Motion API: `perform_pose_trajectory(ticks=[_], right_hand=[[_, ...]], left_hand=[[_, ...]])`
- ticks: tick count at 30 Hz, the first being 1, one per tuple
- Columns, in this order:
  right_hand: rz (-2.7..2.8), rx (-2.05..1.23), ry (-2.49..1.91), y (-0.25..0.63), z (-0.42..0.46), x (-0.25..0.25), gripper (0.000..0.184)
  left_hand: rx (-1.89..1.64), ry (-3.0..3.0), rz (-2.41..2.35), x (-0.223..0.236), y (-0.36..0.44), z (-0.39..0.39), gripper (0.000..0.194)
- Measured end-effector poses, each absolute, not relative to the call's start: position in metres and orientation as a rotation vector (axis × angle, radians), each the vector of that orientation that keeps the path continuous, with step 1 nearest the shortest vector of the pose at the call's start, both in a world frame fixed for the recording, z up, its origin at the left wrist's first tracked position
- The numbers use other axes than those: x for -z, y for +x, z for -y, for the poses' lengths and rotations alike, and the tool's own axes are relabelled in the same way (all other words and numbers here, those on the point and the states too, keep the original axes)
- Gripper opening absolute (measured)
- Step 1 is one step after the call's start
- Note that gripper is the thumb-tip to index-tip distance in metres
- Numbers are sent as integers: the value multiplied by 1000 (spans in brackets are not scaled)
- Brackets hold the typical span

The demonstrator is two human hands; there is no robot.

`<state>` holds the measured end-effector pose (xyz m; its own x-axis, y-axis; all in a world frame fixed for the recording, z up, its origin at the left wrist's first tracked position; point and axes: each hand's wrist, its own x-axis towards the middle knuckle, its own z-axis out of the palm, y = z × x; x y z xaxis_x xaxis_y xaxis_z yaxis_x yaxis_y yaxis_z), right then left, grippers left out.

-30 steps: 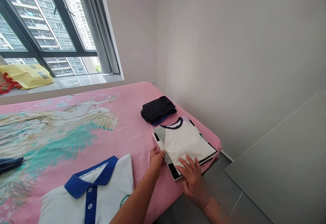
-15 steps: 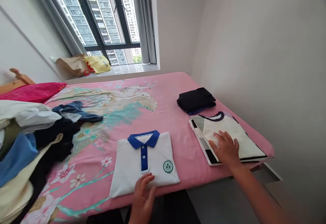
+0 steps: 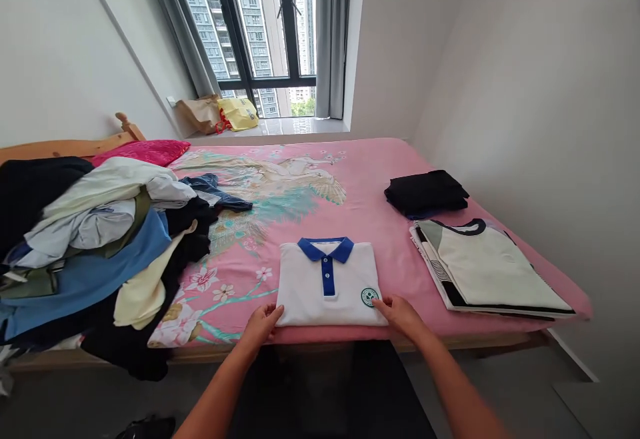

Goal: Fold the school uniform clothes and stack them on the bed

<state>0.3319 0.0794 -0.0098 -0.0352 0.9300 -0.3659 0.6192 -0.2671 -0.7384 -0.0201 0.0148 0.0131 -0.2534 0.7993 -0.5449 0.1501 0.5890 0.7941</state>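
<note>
A folded white polo shirt (image 3: 305,286) with a blue collar and a round green badge lies flat near the bed's front edge. My left hand (image 3: 263,324) pinches its lower left corner between thumb and fingers. At the lower right corner, just under the badge, my right hand (image 3: 400,314) grips the cloth the same way. To the right of the polo lies a stack of folded shirts, topped by a cream shirt (image 3: 493,262) with a dark neckline. Neither hand touches that stack.
Folded black clothes (image 3: 425,192) sit behind the cream shirt. A heap of loose clothes (image 3: 115,226) covers the left of the pink bed (image 3: 360,192), with jeans (image 3: 220,194) at its edge. Bags (image 3: 237,114) stand on the windowsill. A wall bounds the right side.
My right hand has left the cream shirt and moved over to the polo's right corner. My left hand has shifted from the polo's front middle to its left corner. The view has turned left.
</note>
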Motion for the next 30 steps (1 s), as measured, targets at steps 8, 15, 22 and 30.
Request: perform_pose_trajectory(ticks=[8, 15, 22, 30], right_hand=[[1336, -1525, -1779, 321, -78, -6, 39], [1274, -1526, -1716, 311, -68, -3, 34], [1246, -1400, -1863, 339, -56, 8, 23], [1770, -344, -1494, 286, -41, -34, 35]], left_hand=[[-660, 678, -1501, -23, -26, -23, 50], [-755, 681, -1504, -20, -11, -12, 55], [-785, 833, -1652, -15, -18, -2, 40], [-950, 2015, -1904, -25, 26, -11, 35]])
